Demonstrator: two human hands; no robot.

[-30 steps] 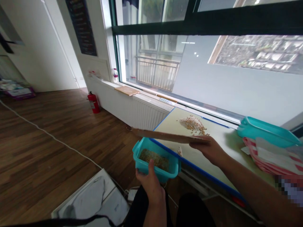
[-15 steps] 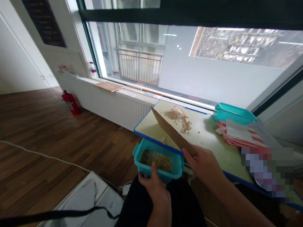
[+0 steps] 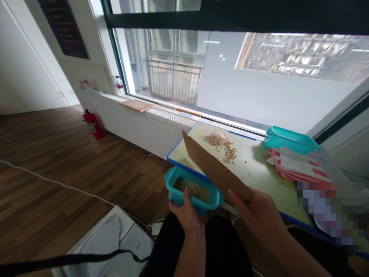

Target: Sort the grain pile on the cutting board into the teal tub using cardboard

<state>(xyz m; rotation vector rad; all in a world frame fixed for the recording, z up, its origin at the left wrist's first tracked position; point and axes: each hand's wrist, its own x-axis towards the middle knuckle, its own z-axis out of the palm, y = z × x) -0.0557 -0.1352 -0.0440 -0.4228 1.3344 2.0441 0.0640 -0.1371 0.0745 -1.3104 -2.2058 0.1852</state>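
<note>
Cardboard (image 3: pixel 216 171) slants past teal tub (image 3: pixel 175 196) — grain pile (image 3: pixel 221 144), striped cloth (image 3: pixel 291 171) beyond.

A plain office-like room: fire extinguisher (image 3: pixel 92 124), radiator (image 3: pixel 157 132), wood floor (image 3: pixel 57 161).

At lower centre, a teal tub (image 3: pixel 192 191) of grain is gripped by the left hand (image 3: pixel 186 216); a cardboard sheet (image 3: pixel 215 170) is held tilted by the right hand (image 3: pixel 259 217) above the table (image 3: pixel 259 175).
</note>
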